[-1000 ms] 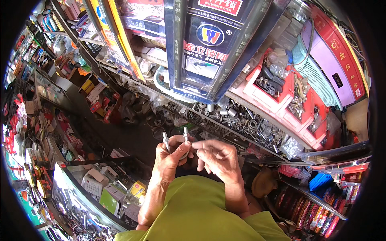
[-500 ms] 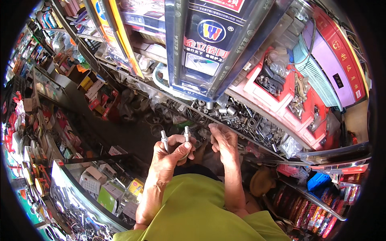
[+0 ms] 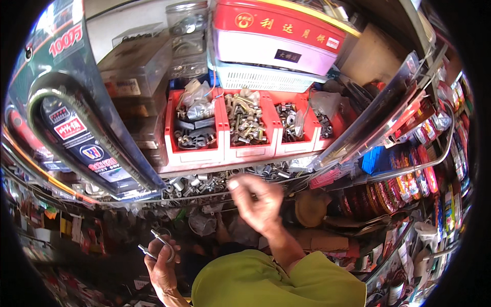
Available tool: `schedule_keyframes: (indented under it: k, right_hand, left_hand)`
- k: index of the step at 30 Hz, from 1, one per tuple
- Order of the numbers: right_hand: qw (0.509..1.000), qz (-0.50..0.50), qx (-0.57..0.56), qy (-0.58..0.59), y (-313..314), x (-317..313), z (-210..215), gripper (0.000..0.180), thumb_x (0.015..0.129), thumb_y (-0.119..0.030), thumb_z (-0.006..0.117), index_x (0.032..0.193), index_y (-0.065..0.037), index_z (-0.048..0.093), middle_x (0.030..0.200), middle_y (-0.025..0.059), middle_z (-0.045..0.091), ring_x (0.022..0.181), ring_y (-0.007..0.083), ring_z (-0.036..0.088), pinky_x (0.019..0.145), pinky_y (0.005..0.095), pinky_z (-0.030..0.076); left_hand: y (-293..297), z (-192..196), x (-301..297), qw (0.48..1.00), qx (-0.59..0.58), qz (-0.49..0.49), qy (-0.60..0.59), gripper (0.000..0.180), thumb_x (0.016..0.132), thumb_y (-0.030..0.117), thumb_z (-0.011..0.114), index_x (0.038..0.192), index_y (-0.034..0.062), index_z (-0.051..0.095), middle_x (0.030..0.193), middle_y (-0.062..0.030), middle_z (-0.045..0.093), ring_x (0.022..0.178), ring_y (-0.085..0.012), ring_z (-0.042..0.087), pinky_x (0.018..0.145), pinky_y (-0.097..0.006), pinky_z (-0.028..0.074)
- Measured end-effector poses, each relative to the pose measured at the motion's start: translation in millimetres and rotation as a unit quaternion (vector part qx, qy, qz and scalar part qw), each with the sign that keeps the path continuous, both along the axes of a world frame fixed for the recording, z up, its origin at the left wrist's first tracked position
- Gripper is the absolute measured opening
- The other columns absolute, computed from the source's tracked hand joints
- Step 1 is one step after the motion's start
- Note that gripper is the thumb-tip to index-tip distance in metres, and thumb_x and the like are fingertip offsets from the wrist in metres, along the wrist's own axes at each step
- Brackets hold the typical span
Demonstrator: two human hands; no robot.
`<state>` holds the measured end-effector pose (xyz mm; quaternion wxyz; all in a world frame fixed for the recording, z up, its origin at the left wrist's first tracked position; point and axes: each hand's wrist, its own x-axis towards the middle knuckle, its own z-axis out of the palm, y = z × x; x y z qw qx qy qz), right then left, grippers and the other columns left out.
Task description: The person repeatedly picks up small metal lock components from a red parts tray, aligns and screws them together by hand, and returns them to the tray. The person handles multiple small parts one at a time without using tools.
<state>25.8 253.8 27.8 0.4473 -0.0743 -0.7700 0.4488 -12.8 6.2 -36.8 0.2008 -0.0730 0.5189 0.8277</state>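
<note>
1. Fingers of the left hand curl around two long metal bolts, pinching them low in the picture; the bolt shafts stick up and to the left out of the grip.
2. Right hand is raised, fingers loosely bent and partly spread, fingertips at the edge of a shelf of loose nuts and bolts; cannot tell if it pinches anything.
3. Hands are well apart, left one lower and to the left.
4. Yellow-green sleeve covers the lower middle, right forearm rising out of it.
5. Above the loose hardware, a row of red bins: left bin has black rubber parts and bagged pieces, middle bin has mixed bolts and nuts, right bins have smaller nuts.
6. White slotted basket sits above the bins, red and pale tin box on top of it.
7. Dark packaged curved bike part hangs at the left, touching the shelf edge area.
8. Clear jar of metal bits stands upper middle.
9. Colourful packaged goods fill the rack at right.
</note>
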Motion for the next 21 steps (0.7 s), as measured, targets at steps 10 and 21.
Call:
schedule_keyframes:
  k: [10, 21]
  right_hand:
    - [0.975, -0.175, -0.016, 0.139, 137, -25, 34, 0.010, 0.088, -0.004, 0.064, 0.083, 0.005, 0.065, 0.062, -0.0049, 0.053, 0.058, 0.0006, 0.041, 0.050, 0.0194, 0.032]
    - [0.985, -0.158, -0.032, 0.056, 151, -30, 15, 0.016, 0.088, -0.012, 0.066, 0.083, 0.003, 0.066, 0.062, -0.0021, 0.054, 0.056, 0.0047, 0.042, 0.050, 0.0229, 0.037]
  left_hand:
    - [14, -3, 7, 0.998, -0.024, -0.055, 0.010, 0.029, 0.080, 0.014, 0.069, 0.101, -0.0043, 0.061, 0.083, -0.0125, 0.067, 0.070, -0.0204, 0.065, 0.051, -0.024, 0.046]
    - [25, 6, 17, 0.991, -0.071, -0.106, 0.033, 0.037, 0.086, 0.020, 0.063, 0.112, -0.0058, 0.059, 0.077, -0.0119, 0.065, 0.061, -0.0156, 0.061, 0.047, -0.023, 0.040]
